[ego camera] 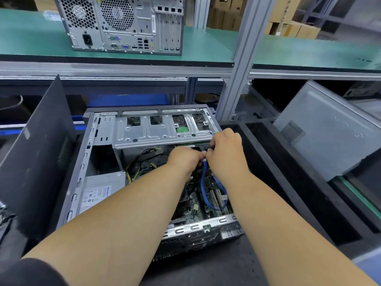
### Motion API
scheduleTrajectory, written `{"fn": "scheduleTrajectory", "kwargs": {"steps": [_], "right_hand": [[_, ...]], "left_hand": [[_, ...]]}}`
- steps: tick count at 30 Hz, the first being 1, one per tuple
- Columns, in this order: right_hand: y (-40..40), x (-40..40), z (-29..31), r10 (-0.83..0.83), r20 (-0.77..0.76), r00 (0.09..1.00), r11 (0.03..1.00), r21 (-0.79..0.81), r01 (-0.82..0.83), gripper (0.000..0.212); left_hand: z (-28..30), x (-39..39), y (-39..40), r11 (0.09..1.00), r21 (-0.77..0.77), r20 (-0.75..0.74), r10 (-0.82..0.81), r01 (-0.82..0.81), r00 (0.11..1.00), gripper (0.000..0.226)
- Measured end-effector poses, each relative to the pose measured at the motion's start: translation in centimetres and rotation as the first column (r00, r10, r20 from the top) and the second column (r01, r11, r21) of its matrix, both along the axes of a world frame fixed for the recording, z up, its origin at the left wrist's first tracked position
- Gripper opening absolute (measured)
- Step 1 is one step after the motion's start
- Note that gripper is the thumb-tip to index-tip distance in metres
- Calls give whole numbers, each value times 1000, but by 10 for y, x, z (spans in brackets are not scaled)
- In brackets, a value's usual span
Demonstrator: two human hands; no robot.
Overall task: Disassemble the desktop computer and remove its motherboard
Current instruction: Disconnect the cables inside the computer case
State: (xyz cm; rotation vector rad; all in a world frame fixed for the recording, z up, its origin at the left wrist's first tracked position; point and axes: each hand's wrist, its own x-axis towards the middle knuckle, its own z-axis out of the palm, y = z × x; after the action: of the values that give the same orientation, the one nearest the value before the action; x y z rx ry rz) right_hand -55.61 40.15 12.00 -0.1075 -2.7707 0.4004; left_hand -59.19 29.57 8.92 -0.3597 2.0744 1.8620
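The open grey metal desktop computer case (132, 162) lies on its side on the dark bench (206, 265) at the centre, its green motherboard (198, 199) showing toward 5 o'clock inside. Both hands meet over it near the silver drive cage (160, 131): the left hand (185, 159) and right hand (224, 149) each curl their fingers to pinch the upper end of a blue flat cable (203, 182), which loops down toward 6 o'clock. A second grey tower (123, 23) stands on the green shelf (31, 38) at 11 o'clock.

Open computer case (86, 162) at frame centre, motherboard (198, 201) inside lower right, power supply (99, 190) lower left; second tower (123, 23) on the shelf (206, 50) upper left; perhaps a side panel (37, 153) at left
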Motion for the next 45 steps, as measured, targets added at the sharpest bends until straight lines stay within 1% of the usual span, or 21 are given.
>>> {"fn": "scheduleTrajectory", "kwargs": {"steps": [2,6,10,13,14,16,17,18,20,22,24,25,27,29,31,33,36,38,39,43,45], "right_hand": [[0,0,-1,-6,-6,1000,1000,4,6,13],[-1,2,-1,-54,-55,997,997,-60,51,17],[0,0,-2,-70,-23,997,997,11,70,22],[0,-1,-3,-79,-13,997,996,47,80,19],[0,-1,-3,-81,-9,997,995,50,82,18],[-1,0,-3,-82,-8,997,995,58,83,13],[-2,0,-3,-81,-10,997,995,66,81,11],[-2,1,-3,-77,-9,997,994,77,78,11],[-3,1,-2,-61,-7,998,990,127,62,12],[-2,1,-2,-50,-9,999,985,164,51,11],[-2,1,-2,-67,-6,998,988,140,68,11],[-2,2,-2,-73,-3,997,990,122,73,11],[-2,1,-3,-80,-1,997,992,100,79,13],[-2,2,-2,-87,10,996,992,93,85,19],[-3,2,-2,-87,22,996,991,99,85,21],[-2,2,-2,-86,25,996,989,119,83,21],[-2,2,-2,-90,15,996,986,142,87,22],[-2,2,-2,-92,12,996,986,140,90,27],[-2,1,-3,-95,9,995,986,140,93,30],[-3,1,-4,-98,6,995,977,193,95,35],[-4,2,-3,-89,25,996,975,206,82,31]], "left_hand": [[0,0,1,1000,-15,2,8,-8,1000,23],[-1,-1,2,1000,-22,5,23,-23,1000,22],[1,1,2,999,-25,16,21,-20,1000,22],[3,2,2,999,-32,21,31,-30,999,22],[2,2,3,998,-68,24,5,-3,1000,20],[1,8,8,983,-148,56,-98,105,994,22],[1,10,10,978,-159,60,-127,135,990,23],[0,10,11,979,-158,33,-126,130,991,20],[0,7,9,984,-171,-49,-53,44,997,11],[4,7,4,980,-200,-43,-25,16,999,19],[8,4,1,954,-288,-23,-97,86,995,25],[10,3,0,927,-353,-19,-145,129,989,26],[22,10,-3,827,-508,0,-277,238,961,26],[28,15,-3,737,-586,28,-396,337,918,21],[30,18,-3,718,-578,43,-450,389,892,29],[32,20,-6,709,-589,19,-469,389,883,33],[37,21,-7,642,-623,36,-548,447,836,24],[40,24,-7,623,-633,35,-572,461,820,15],[39,24,-7,628,-633,33,-564,454,825,13],[35,19,-7,696,-596,1,-498,401,867,19],[37,21,-7,684,-588,7,-529,431,849,14]]}}
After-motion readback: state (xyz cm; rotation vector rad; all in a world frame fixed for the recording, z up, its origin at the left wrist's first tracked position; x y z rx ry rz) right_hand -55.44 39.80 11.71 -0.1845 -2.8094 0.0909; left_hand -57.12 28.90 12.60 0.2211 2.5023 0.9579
